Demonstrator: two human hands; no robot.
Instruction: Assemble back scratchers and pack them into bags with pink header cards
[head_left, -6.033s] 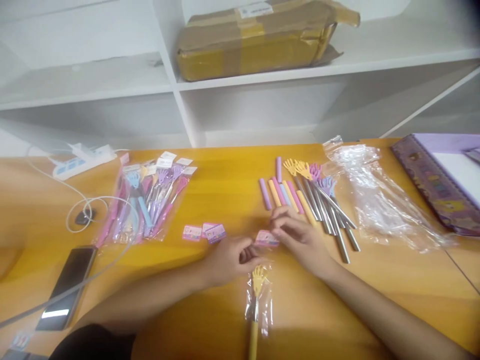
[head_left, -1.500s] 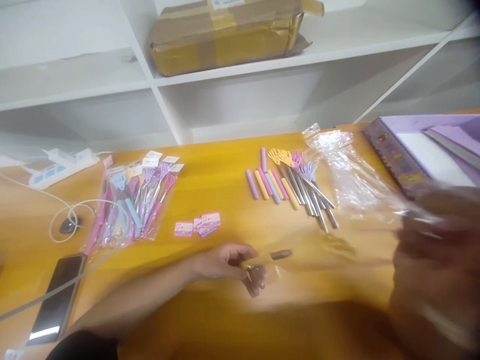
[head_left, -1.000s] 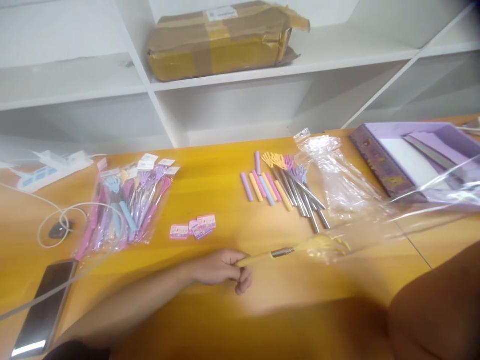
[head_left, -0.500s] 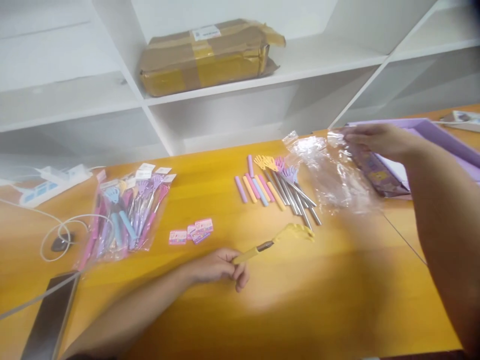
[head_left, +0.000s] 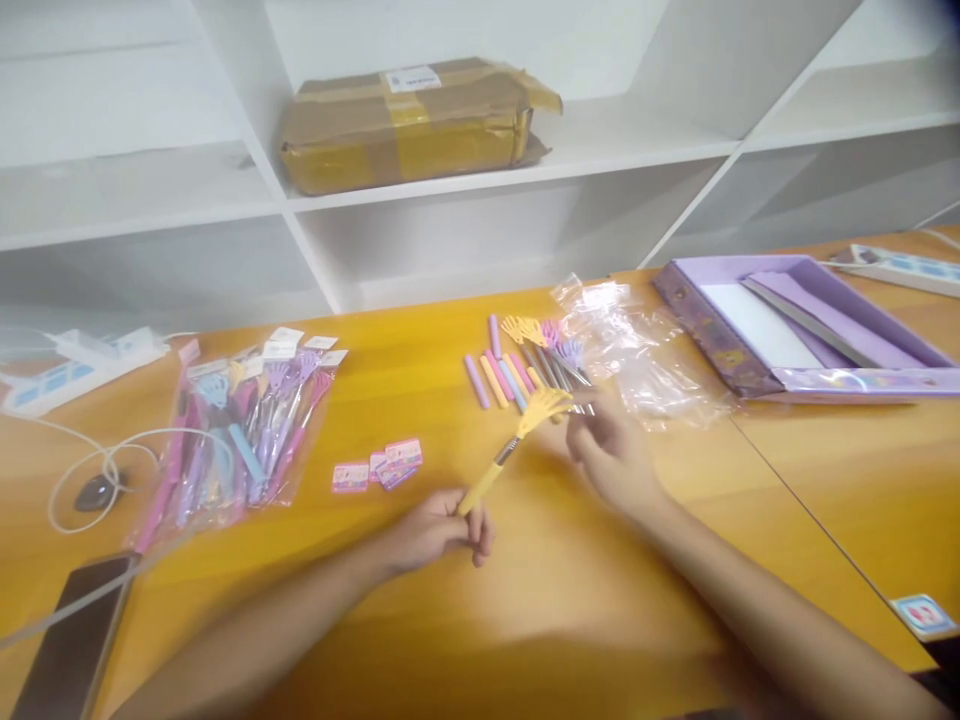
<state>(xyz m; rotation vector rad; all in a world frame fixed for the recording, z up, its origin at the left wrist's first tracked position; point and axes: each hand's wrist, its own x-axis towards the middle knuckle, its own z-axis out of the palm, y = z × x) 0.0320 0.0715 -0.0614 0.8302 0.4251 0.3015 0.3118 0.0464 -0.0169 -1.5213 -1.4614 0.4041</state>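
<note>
Right of the cards (head_left: 376,466) was one scratcher (head_left: 508,450), clamped in the fingers of the left hand (head_left: 442,530), near the right hand (head_left: 611,455), fingers too blurred to judge; the step seemed steadying, the next needing firm hold.

– What is the right hand (head_left: 613,455) hiding?
– It is covering the lower ends of some metal rods (head_left: 556,368), and it is looking blurred itself.
– And the left hand (head_left: 441,530)?
– It is hiding the bottom of the yellow handle (head_left: 484,487).
– What is the lower edge cutting?
– It is cutting the phone (head_left: 71,640). Also, the small cards (head_left: 403,453) are showing too tiny print.
</note>
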